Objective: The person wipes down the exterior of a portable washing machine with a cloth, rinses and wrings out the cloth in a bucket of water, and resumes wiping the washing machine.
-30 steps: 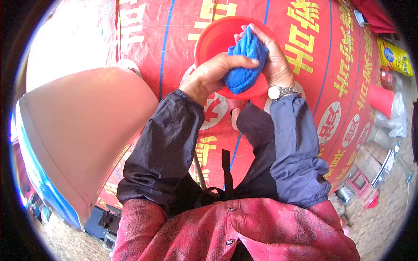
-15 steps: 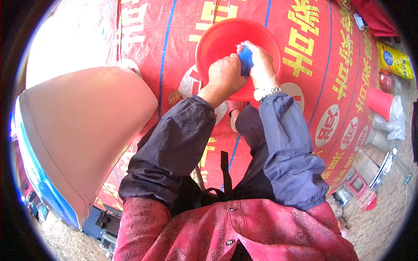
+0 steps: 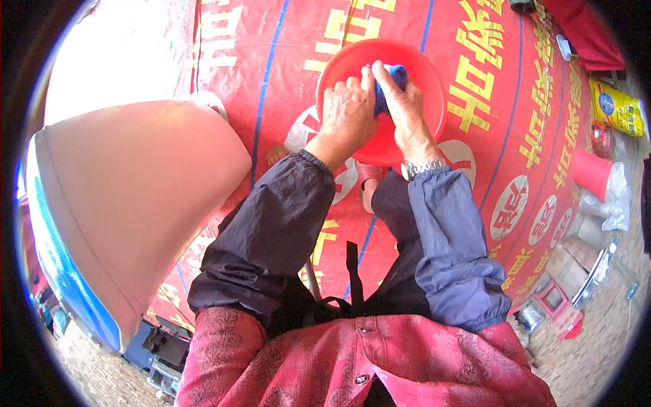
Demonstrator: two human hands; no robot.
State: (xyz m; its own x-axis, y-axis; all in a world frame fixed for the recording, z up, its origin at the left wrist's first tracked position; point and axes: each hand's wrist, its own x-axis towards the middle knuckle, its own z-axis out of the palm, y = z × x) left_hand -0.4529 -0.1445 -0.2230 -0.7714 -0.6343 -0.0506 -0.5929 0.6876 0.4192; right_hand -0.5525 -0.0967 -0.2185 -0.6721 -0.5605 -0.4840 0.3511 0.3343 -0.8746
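Observation:
A blue cloth (image 3: 399, 76) is bunched between my two hands above a red plastic basin (image 3: 432, 88). My left hand (image 3: 344, 117) presses against the cloth's left side, its knuckles facing up and its fingers bent round. On the other side, my right hand (image 3: 407, 112) grips the cloth, thumb on top; a metal-band watch (image 3: 422, 167) circles that wrist. Much of the cloth is hidden by the fingers. Both forearms wear dark sleeve covers (image 3: 264, 227). The basin stands on a red printed sheet (image 3: 271, 41).
A large pink, blue-edged object (image 3: 142, 183) rises close on my left. Along the right edge are a yellow bag (image 3: 616, 108), a red bucket (image 3: 590, 173), a clear plastic bag (image 3: 616, 200) and a pink frame (image 3: 556, 292). My foot (image 3: 369, 193) is beside the basin.
The cloth has shifted slightly up and right in view, and its bunched shape differs. My left fingers have loosened and show more at the top. The whole view has shifted a little.

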